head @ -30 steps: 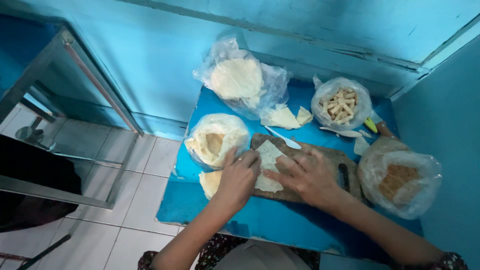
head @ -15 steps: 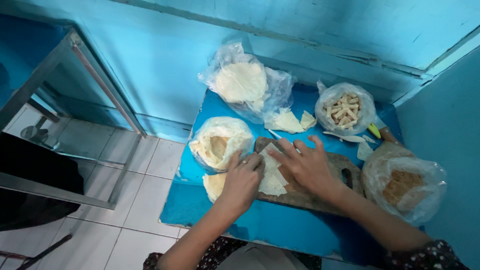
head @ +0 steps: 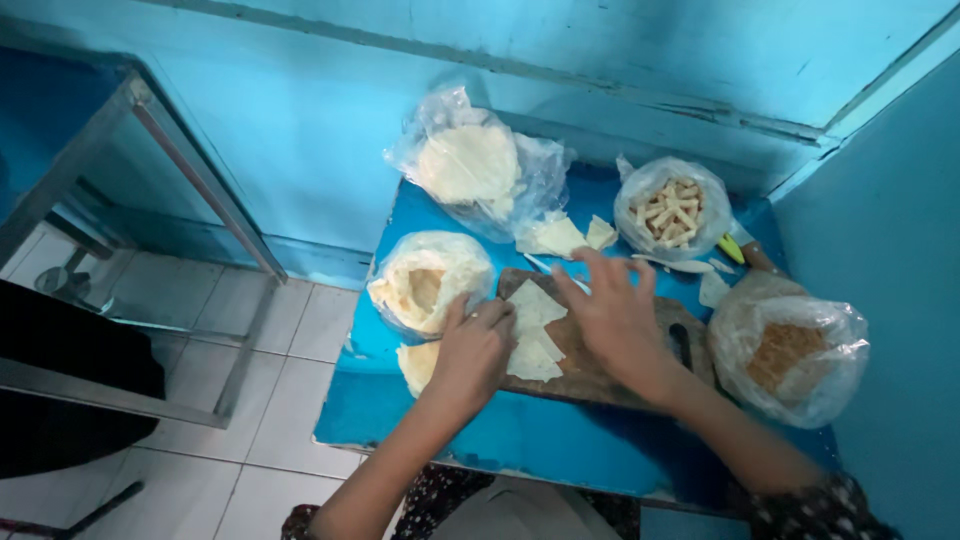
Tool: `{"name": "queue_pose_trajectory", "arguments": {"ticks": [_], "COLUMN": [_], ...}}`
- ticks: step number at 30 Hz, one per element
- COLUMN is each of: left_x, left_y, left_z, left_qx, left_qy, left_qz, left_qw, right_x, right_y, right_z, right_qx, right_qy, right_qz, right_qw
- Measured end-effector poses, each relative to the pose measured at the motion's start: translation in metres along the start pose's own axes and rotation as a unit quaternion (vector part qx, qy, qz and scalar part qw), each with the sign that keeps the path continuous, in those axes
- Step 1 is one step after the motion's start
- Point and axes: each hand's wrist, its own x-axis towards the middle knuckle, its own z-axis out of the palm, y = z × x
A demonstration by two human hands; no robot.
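Note:
My left hand rests, fingers curled, on the left edge of thin pale wrapper pieces lying on a brown wooden cutting board. My right hand hovers over the board's far side, fingers spread toward a white-handled knife at the board's back edge; whether it touches the knife I cannot tell. More cut wrapper pieces lie left of the board.
On the small blue table stand plastic bags: round wrappers at the back, a folded stack at left, pale sticks and brown filling at right. Loose triangles lie behind the board. A metal frame stands left over tiled floor.
My right hand lifted off the wrappers and moved to the board's far edge, fingers spreading. The left hand stayed on the wrappers. The view shifted slightly.

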Motion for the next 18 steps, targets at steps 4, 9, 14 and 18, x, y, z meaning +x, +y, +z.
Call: {"name": "queue_pose_trajectory", "arguments": {"ticks": [4,9,14,18], "left_x": [0.001,0.002,0.002,0.003], "left_y": [0.000,0.003,0.007,0.006], "left_z": [0.002,0.000,-0.003,-0.001], "left_qx": [-0.011,0.001,0.001,0.013], "left_qy": [0.001,-0.019,0.030,-0.001], "left_qz": [-0.012,-0.031,-0.020,-0.035], "left_qw": [1.000,0.999,0.999,0.999], "right_x": [-0.030,-0.056,-0.040,-0.013], "right_y": [-0.020,-0.053,-0.016,-0.014], "right_z": [-0.028,-0.024,-0.031,-0.011], "right_qx": [0.160,0.016,0.216,0.255], "right_qy": [-0.140,-0.035,-0.091,-0.216], "right_qz": [0.024,-0.079,-0.001,0.059], "right_qw": [0.977,0.996,0.972,0.941]}}
